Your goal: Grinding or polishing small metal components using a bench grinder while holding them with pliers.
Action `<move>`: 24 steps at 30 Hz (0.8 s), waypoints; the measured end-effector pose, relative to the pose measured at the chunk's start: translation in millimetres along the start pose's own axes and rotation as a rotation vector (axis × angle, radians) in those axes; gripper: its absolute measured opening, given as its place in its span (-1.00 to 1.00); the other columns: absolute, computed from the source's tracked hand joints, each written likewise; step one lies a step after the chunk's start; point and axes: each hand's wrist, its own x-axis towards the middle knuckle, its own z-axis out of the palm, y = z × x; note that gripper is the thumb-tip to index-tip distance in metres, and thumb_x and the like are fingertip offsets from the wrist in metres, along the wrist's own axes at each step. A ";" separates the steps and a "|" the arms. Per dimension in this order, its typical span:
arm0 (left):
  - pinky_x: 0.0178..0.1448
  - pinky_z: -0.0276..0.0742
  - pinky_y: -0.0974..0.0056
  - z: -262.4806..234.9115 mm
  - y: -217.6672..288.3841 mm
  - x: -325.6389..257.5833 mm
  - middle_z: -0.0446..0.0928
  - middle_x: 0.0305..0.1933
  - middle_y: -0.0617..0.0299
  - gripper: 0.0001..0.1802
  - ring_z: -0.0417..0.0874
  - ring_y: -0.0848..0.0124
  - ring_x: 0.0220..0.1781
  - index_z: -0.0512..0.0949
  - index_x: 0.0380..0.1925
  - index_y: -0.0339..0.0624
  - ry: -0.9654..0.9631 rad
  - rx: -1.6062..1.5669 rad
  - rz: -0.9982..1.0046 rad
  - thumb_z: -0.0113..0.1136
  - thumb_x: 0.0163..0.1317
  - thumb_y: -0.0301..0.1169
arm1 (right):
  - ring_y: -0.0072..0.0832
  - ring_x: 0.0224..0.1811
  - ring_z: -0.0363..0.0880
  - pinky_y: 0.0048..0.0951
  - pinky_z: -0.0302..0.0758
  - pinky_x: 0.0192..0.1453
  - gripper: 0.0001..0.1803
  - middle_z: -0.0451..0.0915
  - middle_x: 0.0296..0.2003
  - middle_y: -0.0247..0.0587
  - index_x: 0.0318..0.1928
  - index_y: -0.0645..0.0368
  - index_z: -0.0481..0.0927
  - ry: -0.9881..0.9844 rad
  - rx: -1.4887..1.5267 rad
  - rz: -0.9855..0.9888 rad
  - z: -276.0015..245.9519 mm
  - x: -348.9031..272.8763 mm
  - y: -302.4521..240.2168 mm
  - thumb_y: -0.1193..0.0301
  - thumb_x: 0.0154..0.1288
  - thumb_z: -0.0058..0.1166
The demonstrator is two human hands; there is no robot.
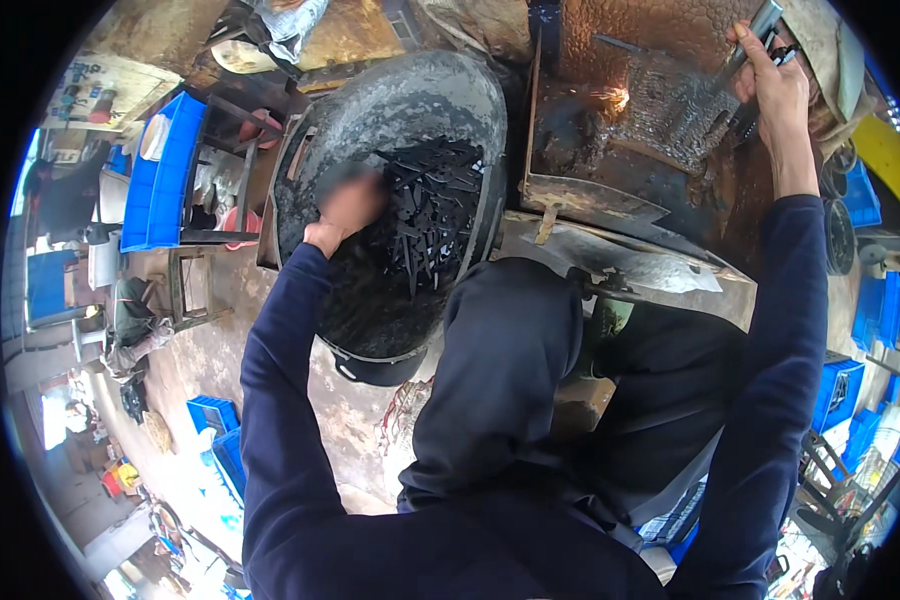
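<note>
Left hand (345,208), blurred, grip unclear, reached into the basin (370,120) at the black strips (432,215), seemingly picking one. Right hand (770,85) clamped tongs (745,55) over the glowing forge (650,110). Feeding step; next needs a firm one-strip pinch.

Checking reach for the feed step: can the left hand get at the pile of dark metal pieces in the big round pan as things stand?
Probably yes. The left hand is already over the round pan, at the edge of the dark metal pieces, with nothing between them. It is blurred, so actual contact is unclear. The right hand is away, gripping a metal tool.
</note>
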 end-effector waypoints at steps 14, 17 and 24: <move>-0.57 0.19 0.37 -50.9 31.3 -95.7 0.35 -0.61 0.38 -0.75 0.28 0.48 -0.67 0.54 -0.13 -0.23 -0.004 -1.063 -0.149 -0.04 0.37 -0.33 | -0.75 -0.70 0.28 -0.59 0.30 -0.63 -0.67 0.69 -0.33 -0.36 -0.02 0.24 0.62 0.020 0.035 0.019 8.1 -10.3 -1.2 0.27 0.36 0.24; -0.59 -0.08 0.50 -56.7 56.3 -110.2 0.16 -0.61 0.57 -0.74 0.06 0.75 -0.65 0.57 -0.12 -0.24 0.039 -1.359 -0.046 -0.08 0.39 -0.37 | -0.72 -0.72 0.26 -0.58 0.25 -0.63 -0.67 0.50 -0.56 -0.43 -0.06 0.24 0.62 0.052 0.011 0.013 18.7 -14.8 -11.3 0.24 0.36 0.25; -0.59 0.00 0.45 -92.9 129.7 -107.3 0.16 -0.66 0.47 -0.65 0.08 0.63 -0.69 0.52 -0.04 -0.37 -0.018 -1.521 0.222 -0.09 0.47 -0.28 | -0.70 -0.73 0.28 -0.56 0.23 -0.66 -0.68 0.53 -0.57 -0.42 -0.07 0.23 0.61 0.070 0.024 0.008 20.0 -14.5 -13.6 0.25 0.34 0.26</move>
